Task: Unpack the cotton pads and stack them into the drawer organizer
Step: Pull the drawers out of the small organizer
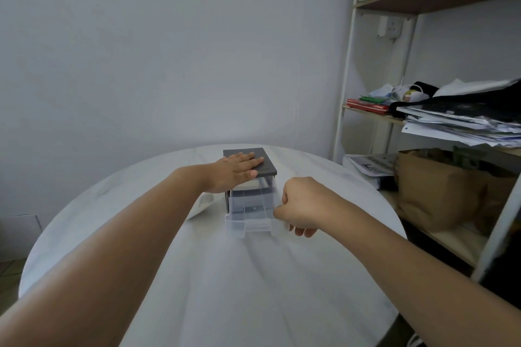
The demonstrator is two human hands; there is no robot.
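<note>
Drawer organizer (267,167): a small box with a flat dark grey top and clear plastic fronts, standing upright on the far half of a round white table (225,290), roughly at its middle; its front faces the person. One clear drawer (251,221) at the bottom stands drawn out toward the person, its long axis running from the cabinet to the near edge; motion blur softens its front lip and contents cannot be told.

Left hand (234,169): laid flat on the grey top, palm down, fingers straight and together, pressing on it; nothing grasped.

Right hand (304,205): fingers curled, thumb against the drawer's front right corner, grasping the drawer there; fingertips partly hidden under the hand.

A pale flat item (203,205) lies just beside the organizer's left side, partly behind the left wrist; identity unclear.

To the right, well apart, a shelf unit (348,70) carries stacked papers (456,127) and a brown paper bag (439,194).
</note>
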